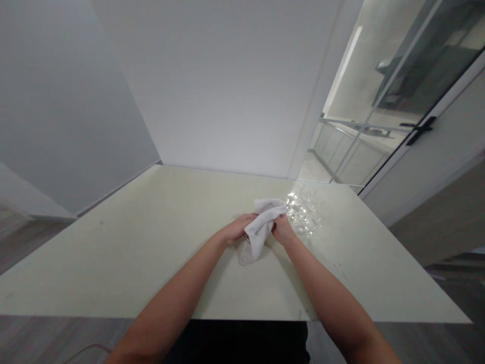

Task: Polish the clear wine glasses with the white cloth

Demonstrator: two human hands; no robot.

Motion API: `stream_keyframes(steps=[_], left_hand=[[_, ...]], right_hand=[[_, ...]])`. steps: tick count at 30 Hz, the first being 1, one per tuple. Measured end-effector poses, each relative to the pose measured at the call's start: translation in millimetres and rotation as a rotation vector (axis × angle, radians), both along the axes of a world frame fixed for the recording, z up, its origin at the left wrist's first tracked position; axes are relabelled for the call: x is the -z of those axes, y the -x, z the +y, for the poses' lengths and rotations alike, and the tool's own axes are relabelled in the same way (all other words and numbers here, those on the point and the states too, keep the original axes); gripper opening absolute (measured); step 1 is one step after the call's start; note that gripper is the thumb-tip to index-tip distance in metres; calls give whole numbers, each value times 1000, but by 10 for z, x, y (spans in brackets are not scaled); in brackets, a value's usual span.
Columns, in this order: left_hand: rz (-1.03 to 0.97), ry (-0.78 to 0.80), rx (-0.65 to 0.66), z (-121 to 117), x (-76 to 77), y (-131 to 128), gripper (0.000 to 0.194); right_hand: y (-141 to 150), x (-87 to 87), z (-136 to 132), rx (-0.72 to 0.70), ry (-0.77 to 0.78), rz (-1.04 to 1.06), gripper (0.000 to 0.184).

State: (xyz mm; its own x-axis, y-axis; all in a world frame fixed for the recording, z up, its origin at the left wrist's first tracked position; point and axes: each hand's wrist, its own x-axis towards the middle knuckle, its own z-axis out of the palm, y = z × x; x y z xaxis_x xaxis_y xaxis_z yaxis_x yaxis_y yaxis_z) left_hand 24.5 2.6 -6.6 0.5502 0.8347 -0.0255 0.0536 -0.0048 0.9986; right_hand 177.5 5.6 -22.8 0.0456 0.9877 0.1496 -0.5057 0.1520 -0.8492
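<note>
A white cloth (261, 226) is bunched between my two hands above the middle of the table. My left hand (241, 226) is closed at the cloth's left side, around what looks like a clear glass (247, 238); most of the glass is covered by the cloth. At the right side, my right hand (282, 228) grips the cloth, its fingers curled and partly hidden in the folds. Just beyond my right hand stands a tight cluster of clear stemmed glasses (303, 210), several of them, with shiny highlights that blur their outlines.
The pale table (132, 253) runs up to a white wall panel (227, 101) at the back. On the right are a glass partition (348, 136) and a door with a black handle (420, 130). A thin cable (87, 347) lies on the floor at lower left.
</note>
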Motion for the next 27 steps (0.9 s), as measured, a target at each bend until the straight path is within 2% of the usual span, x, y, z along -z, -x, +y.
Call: stream_keyframes(steps=[1, 4, 5, 9, 11, 13, 18, 23, 27], left_hand=[[-10, 6, -9, 6, -1, -5, 40], [-11, -131, -100, 5, -22, -20, 36], [-3, -135, -111, -2, -28, -21, 36], [29, 170, -1, -35, -40, 15, 53], [28, 211, 12, -37, -45, 40, 57], [53, 130, -27, -30, -53, 51, 52], [168, -154, -50, -27, -62, 22, 18], [235, -116, -43, -39, -47, 31, 10], [231, -92, -64, -28, -27, 37, 18]], right_hand=[[-2, -5, 0, 14, -3, 0, 30], [-6, 0, 8, 75, -20, -9, 31], [-10, 4, 10, 87, -17, -9, 31], [-31, 7, 0, 44, 26, -7, 33], [-33, 8, -3, 16, 31, -23, 33], [-24, 20, 5, 37, 34, -48, 32], [3, 77, 39, 196, 35, -110, 29], [17, 107, 45, 218, 60, -111, 30], [17, 142, 57, 219, 70, -117, 30]])
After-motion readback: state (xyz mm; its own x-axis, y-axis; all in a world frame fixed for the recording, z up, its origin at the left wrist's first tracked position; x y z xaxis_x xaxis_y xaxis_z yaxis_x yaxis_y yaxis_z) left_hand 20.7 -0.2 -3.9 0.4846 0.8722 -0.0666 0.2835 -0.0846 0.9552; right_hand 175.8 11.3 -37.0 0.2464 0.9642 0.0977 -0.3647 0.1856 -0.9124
